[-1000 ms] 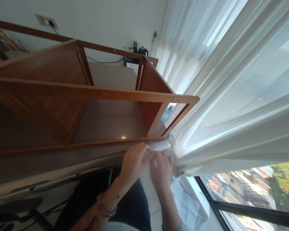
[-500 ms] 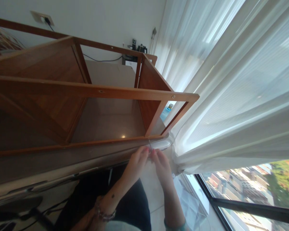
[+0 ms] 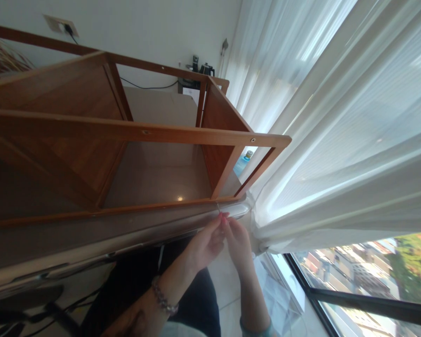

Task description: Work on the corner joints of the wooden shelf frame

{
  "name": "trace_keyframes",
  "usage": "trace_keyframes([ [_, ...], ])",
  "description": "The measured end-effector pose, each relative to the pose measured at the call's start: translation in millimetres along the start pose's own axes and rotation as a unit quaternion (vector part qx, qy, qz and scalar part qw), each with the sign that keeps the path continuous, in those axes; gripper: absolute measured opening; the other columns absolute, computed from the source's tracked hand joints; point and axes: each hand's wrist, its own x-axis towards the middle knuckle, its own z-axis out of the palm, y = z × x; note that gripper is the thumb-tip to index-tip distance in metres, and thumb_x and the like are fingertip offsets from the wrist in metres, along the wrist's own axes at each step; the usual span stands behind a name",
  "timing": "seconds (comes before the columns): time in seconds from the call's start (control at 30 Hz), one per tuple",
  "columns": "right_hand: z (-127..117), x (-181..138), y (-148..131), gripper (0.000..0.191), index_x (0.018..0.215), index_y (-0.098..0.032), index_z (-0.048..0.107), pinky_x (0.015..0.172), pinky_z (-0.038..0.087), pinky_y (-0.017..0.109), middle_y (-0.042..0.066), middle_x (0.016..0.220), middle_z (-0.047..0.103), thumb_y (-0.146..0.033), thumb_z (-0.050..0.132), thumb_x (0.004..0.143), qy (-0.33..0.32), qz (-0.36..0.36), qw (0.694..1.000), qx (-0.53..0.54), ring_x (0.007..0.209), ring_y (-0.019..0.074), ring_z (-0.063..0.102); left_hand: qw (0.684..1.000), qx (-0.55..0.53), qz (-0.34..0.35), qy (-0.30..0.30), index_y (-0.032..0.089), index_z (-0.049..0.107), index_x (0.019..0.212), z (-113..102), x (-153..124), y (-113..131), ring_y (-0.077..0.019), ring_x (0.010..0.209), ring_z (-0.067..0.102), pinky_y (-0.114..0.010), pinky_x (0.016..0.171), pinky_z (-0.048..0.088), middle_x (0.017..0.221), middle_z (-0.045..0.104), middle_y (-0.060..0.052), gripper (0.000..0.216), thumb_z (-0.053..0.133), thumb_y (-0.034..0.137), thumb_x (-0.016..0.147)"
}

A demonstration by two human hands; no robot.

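A wooden shelf frame [image 3: 182, 135], with slatted-looking side rails and panels, lies across the view. At its near lower rail, close to the right corner, a thin metal rod [image 3: 218, 207] sticks out toward me; it resembles a hex key, but its end is hidden by my fingers. My left hand [image 3: 206, 243] pinches at the rod, fingertips just below the rail. Touching those fingertips, my right hand [image 3: 236, 238] is also closed in a pinch around the same spot. A bolt hole [image 3: 253, 140] shows in the upper rail.
White curtains [image 3: 319, 140] hang close on the right, above a window [image 3: 365, 276]. Behind the frame stand a blue bottle [image 3: 243, 161] and a dark kettle [image 3: 206, 69]. A clear plastic bag [image 3: 277, 290] lies on the floor by the window. Dark cables run at lower left.
My left hand has turned and shifted slightly right, so its fingertips now meet those of the right hand, where a small gap was before. The frame stays put.
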Motion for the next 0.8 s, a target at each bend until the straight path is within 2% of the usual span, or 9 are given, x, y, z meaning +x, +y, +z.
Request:
trace_keyframes([
  [0.1,-3.3,-1.4,-1.5,0.036,0.091,-0.021,0.065,0.077,0.036,0.032,0.001,0.076,0.066,-0.051,0.045,0.095,0.066,-0.056,0.986,-0.146,0.074,0.0175,0.057,1.000,-0.015,-0.010,0.014,0.014,0.067,0.100,2.8,1.6,1.1,-0.0006,0.034,0.034,-0.012,0.034,0.027,0.050,0.046,0.009,0.016,0.059,0.025,0.091],
  [0.2,-8.0,-2.5,-3.4,0.026,0.097,-0.024,0.065,0.082,0.030,0.034,0.000,0.075,0.066,-0.043,0.048,0.097,0.121,-0.153,0.938,-0.287,0.077,0.0175,0.056,0.999,-0.030,-0.017,0.013,0.013,0.067,0.091,6.3,0.8,2.5,-0.0002,0.033,0.033,-0.012,0.034,0.028,0.050,0.047,0.009,0.015,0.059,0.026,0.091],
  [0.3,-11.1,-3.8,-4.9,0.028,0.088,-0.024,0.065,0.083,0.025,0.035,0.000,0.076,0.066,-0.037,0.043,0.100,0.129,-0.232,0.887,-0.378,0.080,0.0181,0.054,0.999,-0.046,-0.018,0.010,0.013,0.067,0.098,7.5,-0.5,3.4,-0.0007,0.031,0.031,-0.012,0.033,0.028,0.047,0.043,0.010,0.017,0.054,0.024,0.094],
  [0.37,-11.6,-5.0,-5.2,0.032,0.085,-0.023,0.064,0.082,0.024,0.036,0.000,0.076,0.066,-0.036,0.040,0.101,0.122,-0.250,0.872,-0.402,0.082,0.0182,0.054,0.998,-0.060,-0.026,0.010,0.014,0.066,0.102,7.1,-0.7,4.3,-0.0011,0.030,0.031,-0.012,0.032,0.027,0.045,0.042,0.010,0.019,0.052,0.023,0.095],
  [0.6,-7.4,-6.0,-0.2,0.035,0.085,-0.023,0.063,0.080,0.023,0.035,0.001,0.077,0.067,-0.039,0.036,0.102,0.113,-0.232,0.879,-0.402,0.084,0.0192,0.055,0.997,-0.036,-0.058,0.038,0.015,0.068,0.096,5.6,2.3,8.7,-0.0026,0.034,0.040,-0.012,0.035,0.031,0.045,0.044,0.009,0.014,0.063,0.027,0.089],
  [0.8,-2.7,-6.5,-1.8,0.034,0.090,-0.023,0.065,0.079,0.025,0.034,0.001,0.075,0.064,-0.039,0.037,0.101,0.080,-0.144,0.935,-0.314,0.082,0.0195,0.055,0.996,-0.024,-0.069,0.043,0.016,0.069,0.095,9.7,1.3,10.1,-0.0035,0.036,0.044,-0.012,0.036,0.034,0.045,0.046,0.008,0.015,0.066,0.028,0.086],
])
